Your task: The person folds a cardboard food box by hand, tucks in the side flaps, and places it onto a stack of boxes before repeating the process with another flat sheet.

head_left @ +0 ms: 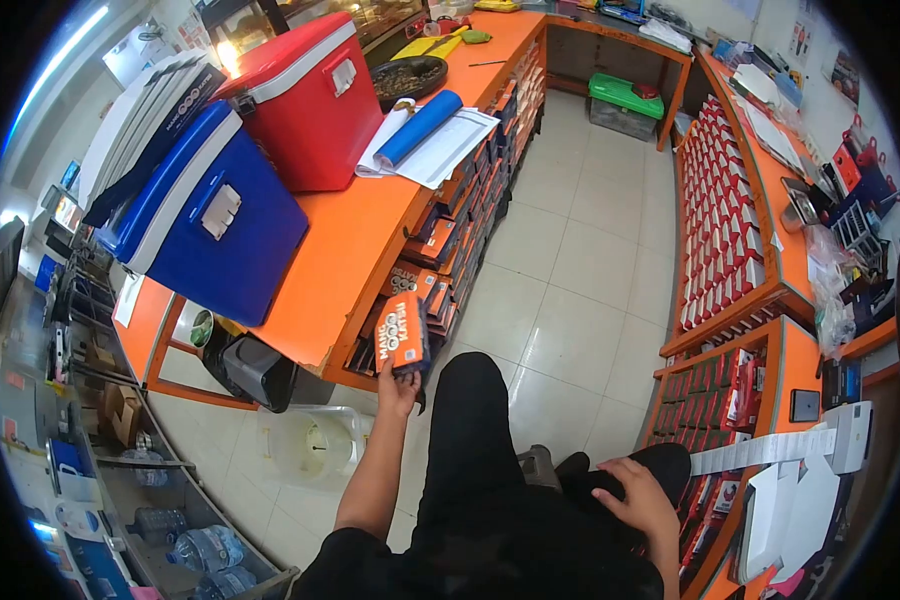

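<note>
My left hand [399,388] grips the near end of an orange and dark printed box [402,332] that reads "KATSU". The box is at the open front of the orange counter's shelf, where several similar boxes [438,238] are stacked. My right hand [638,494] rests on my right thigh, fingers spread and holding nothing. My knees, in black trousers, point forward between the counters.
Blue [210,215] and red coolers [305,110] stand on the orange counter [345,255], beside papers with a blue roll [420,127]. A clear plastic tub [310,452] sits on the floor. Right-hand shelves hold red and white boxes [720,220]; a receipt printer [850,437] stands nearby.
</note>
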A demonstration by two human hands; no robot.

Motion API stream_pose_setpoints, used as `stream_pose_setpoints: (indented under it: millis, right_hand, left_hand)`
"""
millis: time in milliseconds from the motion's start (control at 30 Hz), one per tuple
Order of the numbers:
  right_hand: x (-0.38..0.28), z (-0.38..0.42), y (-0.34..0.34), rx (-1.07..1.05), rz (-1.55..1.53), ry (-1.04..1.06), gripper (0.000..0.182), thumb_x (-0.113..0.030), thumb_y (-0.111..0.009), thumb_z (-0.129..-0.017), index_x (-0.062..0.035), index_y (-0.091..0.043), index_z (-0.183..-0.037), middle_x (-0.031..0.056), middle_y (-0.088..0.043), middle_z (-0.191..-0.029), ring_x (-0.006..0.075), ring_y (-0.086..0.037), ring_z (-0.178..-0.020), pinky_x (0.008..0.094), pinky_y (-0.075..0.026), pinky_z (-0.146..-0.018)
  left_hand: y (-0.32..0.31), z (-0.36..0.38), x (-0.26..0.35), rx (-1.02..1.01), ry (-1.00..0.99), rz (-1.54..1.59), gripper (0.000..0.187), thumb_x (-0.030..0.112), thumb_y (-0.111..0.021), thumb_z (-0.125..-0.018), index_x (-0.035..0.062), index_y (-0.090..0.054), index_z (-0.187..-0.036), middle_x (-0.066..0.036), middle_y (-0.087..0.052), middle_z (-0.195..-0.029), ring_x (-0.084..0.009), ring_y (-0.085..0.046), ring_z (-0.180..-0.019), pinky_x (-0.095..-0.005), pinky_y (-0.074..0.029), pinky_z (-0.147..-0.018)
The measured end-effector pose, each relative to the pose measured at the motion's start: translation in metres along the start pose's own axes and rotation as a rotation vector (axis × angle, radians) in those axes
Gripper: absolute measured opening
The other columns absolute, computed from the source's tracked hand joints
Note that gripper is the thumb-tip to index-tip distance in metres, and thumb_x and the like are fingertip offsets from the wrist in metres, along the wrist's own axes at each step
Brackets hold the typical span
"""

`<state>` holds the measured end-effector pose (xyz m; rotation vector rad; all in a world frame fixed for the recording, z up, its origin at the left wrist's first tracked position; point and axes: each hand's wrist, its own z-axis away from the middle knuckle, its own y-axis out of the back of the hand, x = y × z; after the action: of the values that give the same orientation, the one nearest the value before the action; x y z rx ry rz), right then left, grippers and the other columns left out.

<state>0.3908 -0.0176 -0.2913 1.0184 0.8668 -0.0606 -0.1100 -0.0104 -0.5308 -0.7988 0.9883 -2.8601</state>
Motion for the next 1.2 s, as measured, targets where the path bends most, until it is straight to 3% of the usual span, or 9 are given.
stream_pose_setpoints:
  millis: [133,267,400,500,600,700,867,1100,1200]
  right_hand:
    - [0.004,0.008,-0.005,-0.034,-0.060,-0.092,0.049,-0.035,-0.074,-0.091,-0.0015,-0.065,-0.125,0.0168,-0.066,-0.122,0.0361,-0.061,-0.119,0.0429,-0.048,-0.104]
    - [0.000,0.014,0.004,-0.040,-0.133,-0.154,0.049,-0.034,-0.075,-0.090,-0.0013,-0.065,-0.126,0.0179,-0.066,-0.122,0.0363,-0.061,-0.119,0.0424,-0.047,-0.105]
    - [-0.013,0.029,0.036,0.016,-0.172,-0.165,0.047,-0.030,-0.075,-0.091,-0.0006,-0.065,-0.125,0.0174,-0.065,-0.124,0.0366,-0.061,-0.120,0.0436,-0.045,-0.107]
    - [0.012,0.067,0.059,0.594,0.083,-0.189,0.050,-0.026,-0.074,-0.092,-0.0006,-0.060,-0.132,0.0192,-0.061,-0.133,0.0386,-0.055,-0.128,0.0478,-0.038,-0.113]
    - [0.075,0.125,0.083,1.108,0.585,-0.416,0.051,-0.023,-0.066,-0.098,0.0004,-0.053,-0.141,0.0233,-0.055,-0.141,0.0414,-0.049,-0.134,0.0501,-0.034,-0.116]
    - [0.114,0.169,0.097,1.062,0.898,-0.711,0.044,-0.025,-0.058,-0.104,0.0024,-0.055,-0.139,0.0248,-0.058,-0.137,0.0424,-0.051,-0.132,0.0492,-0.036,-0.114]
    - [0.189,0.216,0.092,0.758,0.050,-0.970,0.040,-0.029,-0.054,-0.107,0.0064,-0.070,-0.114,0.0232,-0.066,-0.124,0.0376,-0.059,-0.122,0.0415,-0.043,-0.107]
    - [0.196,0.240,0.080,0.843,-0.116,-0.587,0.040,-0.030,-0.062,-0.104,0.0094,-0.071,-0.105,0.0167,-0.072,-0.111,0.0282,-0.066,-0.107,0.0381,-0.048,-0.098]
    - [0.201,0.249,0.092,0.737,-0.188,-0.586,0.041,-0.032,-0.062,-0.105,0.0078,-0.070,-0.102,0.0027,-0.069,-0.090,0.0167,-0.061,-0.086,0.0322,-0.047,-0.086]
  left_hand:
    - [0.010,-0.085,-0.019,-0.223,-0.343,-0.152,0.046,0.030,-0.078,-0.093,0.0080,-0.055,-0.126,-0.010,-0.053,-0.132,-0.0295,-0.059,-0.115,-0.0416,-0.056,-0.097]
    - [-0.095,-0.099,-0.008,0.224,-0.364,-0.070,0.074,0.037,-0.076,-0.094,0.0087,-0.037,-0.151,-0.015,-0.036,-0.150,-0.0335,-0.052,-0.128,-0.0477,-0.052,-0.107]
    - [-0.083,-0.190,0.008,-0.061,-0.055,-0.075,0.084,0.047,-0.066,-0.099,0.0135,-0.021,-0.162,-0.015,-0.030,-0.157,-0.0375,-0.040,-0.141,-0.0518,-0.041,-0.117]
    - [-0.113,-0.158,0.004,-0.027,-0.108,-0.129,0.081,0.051,-0.050,-0.106,0.0137,-0.011,-0.166,-0.015,-0.016,-0.168,-0.0388,-0.023,-0.152,-0.0519,-0.028,-0.124]
    - [-0.102,-0.158,0.000,-0.010,-0.136,-0.175,0.076,0.050,-0.047,-0.107,0.0096,-0.017,-0.164,-0.015,-0.027,-0.162,-0.0348,-0.033,-0.148,-0.0507,-0.033,-0.121]
    - [-0.085,-0.126,-0.010,0.059,-0.108,-0.367,0.068,0.047,-0.048,-0.107,0.0071,-0.030,-0.160,-0.011,-0.047,-0.147,-0.0285,-0.050,-0.137,-0.0453,-0.040,-0.114]
    - [-0.031,-0.100,-0.041,0.033,-0.076,-0.425,0.057,0.042,-0.052,-0.106,0.0072,-0.045,-0.151,-0.008,-0.054,-0.142,-0.0260,-0.055,-0.132,-0.0438,-0.043,-0.110]
    - [0.015,-0.059,-0.042,-0.042,0.012,-0.536,0.041,0.037,-0.054,-0.104,0.0103,-0.056,-0.135,-0.006,-0.061,-0.139,-0.0252,-0.055,-0.133,-0.0433,-0.043,-0.109]
    - [0.020,-0.052,-0.035,-0.049,0.029,-0.540,0.041,0.038,-0.054,-0.104,0.0104,-0.057,-0.134,-0.005,-0.063,-0.138,-0.0254,-0.056,-0.132,-0.0433,-0.043,-0.109]
